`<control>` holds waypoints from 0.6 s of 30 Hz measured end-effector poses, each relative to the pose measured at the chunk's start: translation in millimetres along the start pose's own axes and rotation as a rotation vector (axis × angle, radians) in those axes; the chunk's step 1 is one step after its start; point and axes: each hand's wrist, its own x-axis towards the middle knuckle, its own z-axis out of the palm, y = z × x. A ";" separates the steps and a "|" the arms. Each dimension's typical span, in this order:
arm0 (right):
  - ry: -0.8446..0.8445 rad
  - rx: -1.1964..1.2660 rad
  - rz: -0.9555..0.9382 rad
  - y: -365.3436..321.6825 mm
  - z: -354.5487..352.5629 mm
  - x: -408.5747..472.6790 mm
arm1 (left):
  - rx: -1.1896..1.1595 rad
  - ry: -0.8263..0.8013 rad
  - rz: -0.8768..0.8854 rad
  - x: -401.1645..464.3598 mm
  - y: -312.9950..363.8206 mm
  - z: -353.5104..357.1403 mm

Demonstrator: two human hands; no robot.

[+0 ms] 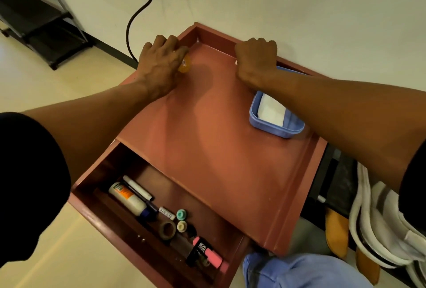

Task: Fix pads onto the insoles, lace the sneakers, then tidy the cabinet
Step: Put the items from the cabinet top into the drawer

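Head view, looking down: a red-brown cabinet [207, 144] stands against a wall. The left hand [161, 64] curls around a small orange object [185, 65] at the top's back left. The right hand [255, 59] rests fisted near the back rim; whether it holds anything cannot be told. A blue tray [276, 129] sits beneath the right forearm. The open drawer [110, 165] below holds a glue bottle [129, 199], tape roll [167, 230] and pink highlighter [207, 253]. White sneakers [378, 225] lie on the floor at right.
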 end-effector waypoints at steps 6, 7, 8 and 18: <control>0.040 0.312 -0.016 -37.4 -33.7 -52.5 | -0.401 0.055 -0.053 -47.4 9.9 -33.2; 0.046 0.373 -0.004 -43.4 -37.6 -67.5 | -0.439 0.051 -0.052 -61.9 11.2 -40.1; 0.043 0.430 0.006 -49.7 -41.5 -83.7 | -0.469 0.052 -0.048 -78.4 12.3 -49.5; -0.260 0.745 -0.027 -98.2 -91.1 -243.7 | -0.605 -0.186 0.114 -232.3 12.5 -109.6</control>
